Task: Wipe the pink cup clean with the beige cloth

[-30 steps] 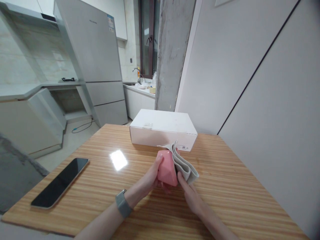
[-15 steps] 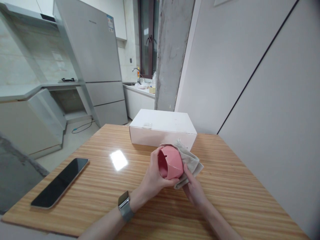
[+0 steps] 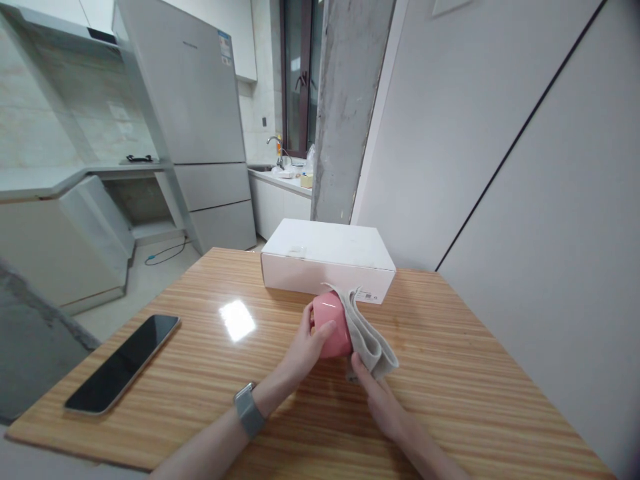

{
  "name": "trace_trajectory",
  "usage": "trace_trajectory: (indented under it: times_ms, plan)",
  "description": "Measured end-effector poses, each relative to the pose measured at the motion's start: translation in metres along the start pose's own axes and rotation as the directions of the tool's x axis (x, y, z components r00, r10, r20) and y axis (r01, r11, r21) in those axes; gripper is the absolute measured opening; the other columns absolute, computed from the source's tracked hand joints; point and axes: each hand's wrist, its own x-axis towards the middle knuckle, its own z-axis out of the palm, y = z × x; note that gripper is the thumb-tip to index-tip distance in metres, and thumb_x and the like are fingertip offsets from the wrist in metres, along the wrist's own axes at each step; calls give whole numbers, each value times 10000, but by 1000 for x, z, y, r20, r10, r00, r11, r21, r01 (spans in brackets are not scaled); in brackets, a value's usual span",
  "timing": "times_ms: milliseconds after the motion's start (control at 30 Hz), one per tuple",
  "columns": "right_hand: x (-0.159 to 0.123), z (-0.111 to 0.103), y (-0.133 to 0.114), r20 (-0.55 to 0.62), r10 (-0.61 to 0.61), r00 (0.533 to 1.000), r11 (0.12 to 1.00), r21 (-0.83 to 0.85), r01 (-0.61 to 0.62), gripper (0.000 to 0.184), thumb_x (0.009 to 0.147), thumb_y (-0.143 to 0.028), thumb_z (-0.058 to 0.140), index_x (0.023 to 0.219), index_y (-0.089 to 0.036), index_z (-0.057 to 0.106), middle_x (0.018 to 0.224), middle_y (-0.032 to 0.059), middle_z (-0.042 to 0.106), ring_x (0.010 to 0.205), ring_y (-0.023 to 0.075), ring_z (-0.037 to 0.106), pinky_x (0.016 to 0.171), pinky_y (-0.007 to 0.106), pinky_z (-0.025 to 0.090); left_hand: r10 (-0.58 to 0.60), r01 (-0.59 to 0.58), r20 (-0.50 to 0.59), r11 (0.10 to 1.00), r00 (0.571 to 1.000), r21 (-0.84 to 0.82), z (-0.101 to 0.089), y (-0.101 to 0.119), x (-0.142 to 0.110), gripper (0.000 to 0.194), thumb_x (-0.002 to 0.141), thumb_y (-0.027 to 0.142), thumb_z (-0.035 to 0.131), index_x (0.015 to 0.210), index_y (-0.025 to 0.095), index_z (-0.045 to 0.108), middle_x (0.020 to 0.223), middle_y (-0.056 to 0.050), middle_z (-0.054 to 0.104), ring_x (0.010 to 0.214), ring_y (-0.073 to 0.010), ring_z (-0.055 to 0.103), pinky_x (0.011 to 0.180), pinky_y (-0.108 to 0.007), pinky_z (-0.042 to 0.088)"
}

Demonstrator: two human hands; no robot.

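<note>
While the closed left grip (image 3: 306, 348) holds a pink faceted ceramic cup (image 3: 333, 327) over the striped wooden desk (image 3: 440, 380), the right grip (image 3: 379, 403), its closure unclear, sits just below a folded beige cloth (image 3: 369, 340) lying against the cup's right side.

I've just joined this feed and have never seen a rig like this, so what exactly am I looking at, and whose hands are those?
There is no machine here. The picture comes from one camera worn on a person's head, looking forward and down, so these are that person's own bare hands. The left hand, wearing a grey-strapped watch, grips a pink faceted cup-shaped object. A soft beige cloth lies against that object, and the right hand reaches up to the cloth's lower edge. On the striped wooden table are a white rectangular box and a black smartphone.
</note>
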Motion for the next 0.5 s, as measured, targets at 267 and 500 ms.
trace_trajectory:
  times_ms: [267,500]
  plan:
    - [8,0,3,-117,84,990,990,121,-69,698,651,-741,636,1083,-194,685,1122,87,685,1203,299,527,1044,409,398,149,-160,94,979,984,125,3,-3,-6,807,731,373,697,1409,210,291,1366,-131,473,1243,-272,466,1068,-421,356]
    - [18,1,-15,-131,159,979,806,590,-52,425,648,-516,777,970,-246,709,1021,10,727,1031,229,649,842,303,549,280,-331,180,847,943,415,0,-2,-10,993,623,256,787,1451,266,240,1308,-101,451,1206,-281,461,1039,-466,387]
